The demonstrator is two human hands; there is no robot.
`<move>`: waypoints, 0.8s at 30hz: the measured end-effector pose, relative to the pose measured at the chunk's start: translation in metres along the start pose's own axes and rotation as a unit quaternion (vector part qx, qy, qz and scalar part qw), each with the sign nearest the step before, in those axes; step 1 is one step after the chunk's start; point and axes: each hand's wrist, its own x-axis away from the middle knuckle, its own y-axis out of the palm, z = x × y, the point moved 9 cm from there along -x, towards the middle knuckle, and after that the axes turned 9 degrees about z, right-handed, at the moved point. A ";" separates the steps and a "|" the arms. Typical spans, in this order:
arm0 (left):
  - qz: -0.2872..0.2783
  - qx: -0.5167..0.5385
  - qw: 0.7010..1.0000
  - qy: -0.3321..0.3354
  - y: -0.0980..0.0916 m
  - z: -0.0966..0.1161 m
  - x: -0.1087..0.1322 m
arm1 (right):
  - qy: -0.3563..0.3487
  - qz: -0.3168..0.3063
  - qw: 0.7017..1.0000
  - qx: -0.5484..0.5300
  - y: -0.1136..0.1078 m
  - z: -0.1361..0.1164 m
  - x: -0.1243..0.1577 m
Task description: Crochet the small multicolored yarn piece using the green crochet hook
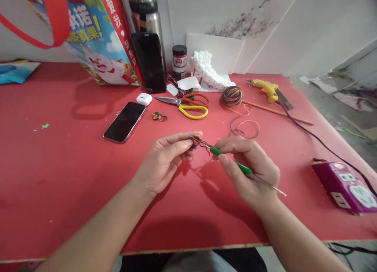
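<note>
My left hand (166,156) pinches a small multicoloured crocheted piece (195,141) between thumb and fingers, above the red table (59,177). My right hand (250,168) grips a crochet hook with a green handle (232,162); its metal tip reaches into the piece. A thin multicoloured yarn strand (244,124) loops across the table from the piece toward a yarn ball (231,95) farther back.
Behind my hands lie a dark phone (125,122), a white earbud case (144,99), yellow-handled scissors (185,107) and a small crocheted bit (159,116). A yellow glue gun (266,89) and its cable run right to a purple power strip (344,185). A printed bag (97,40) stands back left.
</note>
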 end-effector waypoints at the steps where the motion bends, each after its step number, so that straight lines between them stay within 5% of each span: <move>1: 0.000 0.000 1.000 0.000 0.000 0.000 0.000 | -0.023 0.000 1.000 0.002 0.000 -0.004 -0.001; 5: 0.009 -0.006 1.000 -0.001 -0.002 0.001 0.001 | -0.082 -0.015 0.996 0.031 0.002 -0.013 -0.002; 14: 0.003 -0.020 1.000 0.012 -0.001 0.004 0.001 | -0.075 -0.034 0.996 0.042 0.003 -0.011 0.000; 24: 0.001 -0.032 0.999 0.008 0.003 0.001 0.003 | -0.144 -0.068 0.984 0.077 0.015 -0.015 0.012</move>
